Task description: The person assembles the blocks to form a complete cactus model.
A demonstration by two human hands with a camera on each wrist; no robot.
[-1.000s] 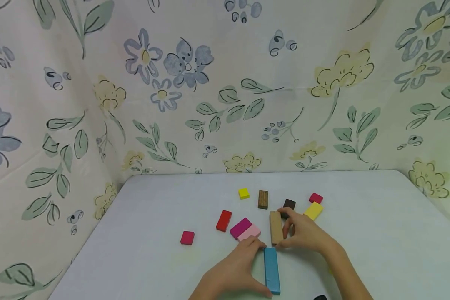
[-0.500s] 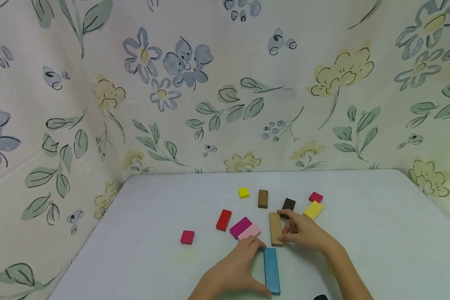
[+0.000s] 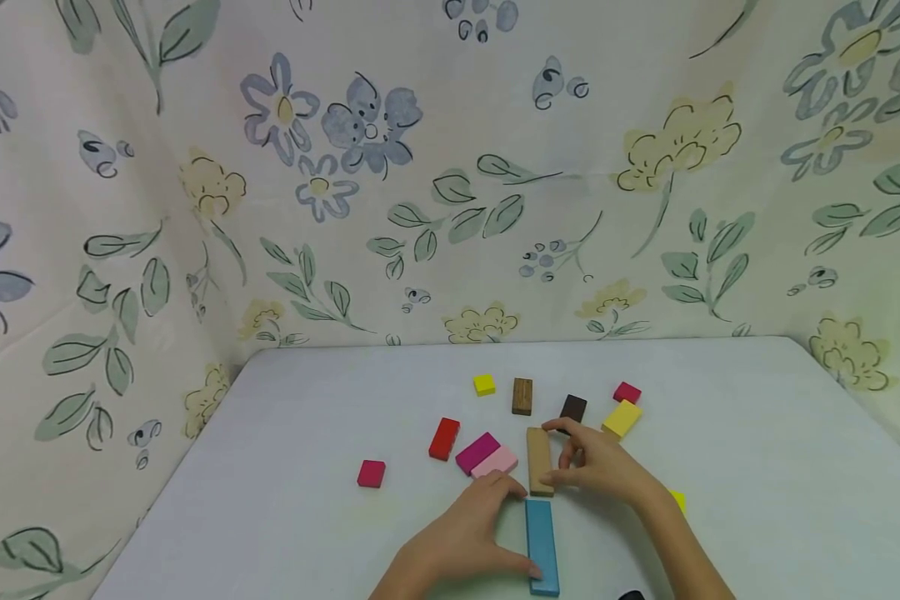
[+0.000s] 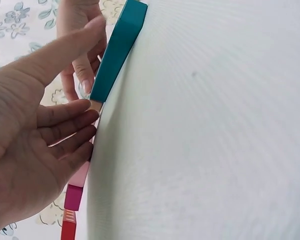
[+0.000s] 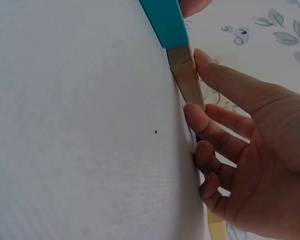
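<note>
Tan block (image 3: 539, 458) has slid a bit left in the head view since the earlier frame, and the right hand (image 3: 598, 462) went with it. Left hand (image 3: 461, 529) changed too: its thumb was at the near end of the blue block (image 3: 542, 542), now it's up over the lower left edge. Blue itself only crept slightly down the frame.

Net: we've got tan directly above blue, just right of lower center, near enough one straight line. We'd call the alignment almost there. Head view shows a thin gap between the ends; from the right wrist they look flush, so we can't confirm contact.

Right hand pinches tan, thumb near the lower end, index at the top, other fingers curled. Left hand is spread along blue's left side, fingers straight, no firm grip that we can see.

Neighbors: pink block (image 3: 495, 462) against magenta block (image 3: 477, 452) just above the left hand; dark block (image 3: 573, 408) just above the right index, partly covered.
</note>
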